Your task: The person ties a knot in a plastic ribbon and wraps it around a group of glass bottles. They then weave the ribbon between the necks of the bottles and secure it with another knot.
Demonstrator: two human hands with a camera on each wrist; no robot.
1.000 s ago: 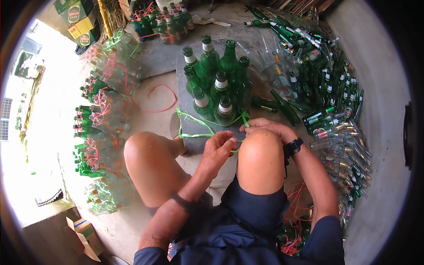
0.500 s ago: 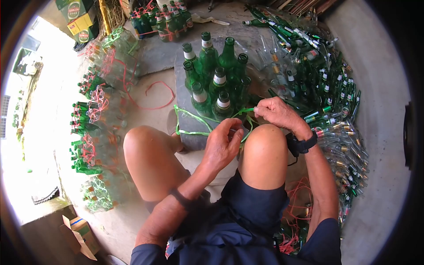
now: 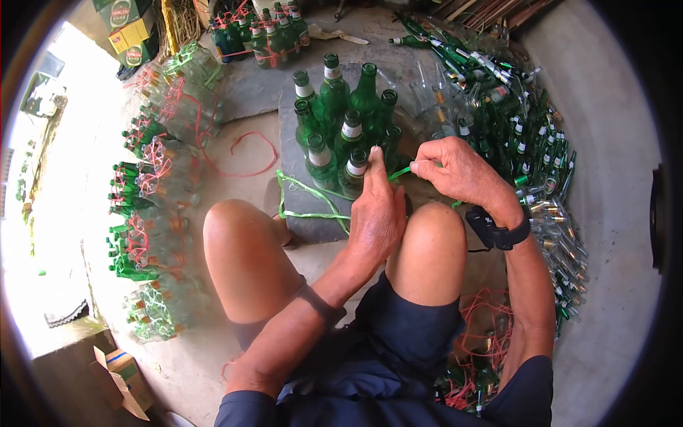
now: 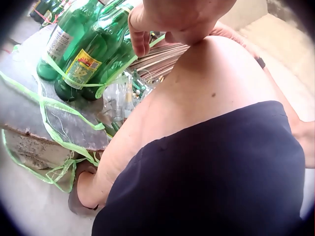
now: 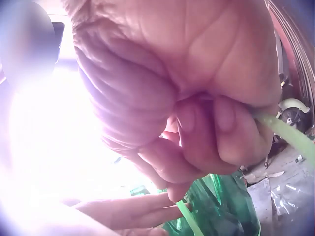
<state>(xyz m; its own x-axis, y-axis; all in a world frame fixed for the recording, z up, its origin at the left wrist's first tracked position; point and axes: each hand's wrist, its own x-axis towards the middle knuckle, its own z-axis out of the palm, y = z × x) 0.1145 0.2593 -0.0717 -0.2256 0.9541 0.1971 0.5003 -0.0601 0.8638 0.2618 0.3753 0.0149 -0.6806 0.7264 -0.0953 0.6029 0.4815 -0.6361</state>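
Green glass bottles [image 3: 350,135] stand upright in a tight group on a dark slab [image 3: 302,226]. Green strap [image 4: 78,83] runs round their lower part, crosses itself at a near bottle and rises toward the hands; loose loops of it [image 3: 309,214] lie on the slab. My right hand [image 3: 466,174] pinches the strap between thumb and curled fingers, right of the bottles; in the right wrist view strap [image 5: 290,132] emerges from both sides of the fist. My left hand [image 3: 377,220], fingers extended, is at the nearest bottle; whether it touches glass or strap is unclear.
Loose bottles [image 3: 526,135] are heaped along the right wall. Bundles tied with red and green strap [image 3: 139,185] line the left side; another bundle [image 3: 274,35] stands behind. My raised knees [image 3: 434,249] flank the arms. A cardboard box [image 3: 128,377] is at lower left.
My right hand has moved up and right from the knee with the strap end, drawing it out. My left hand has moved up and right to the nearest bottle, its fingers now extended.
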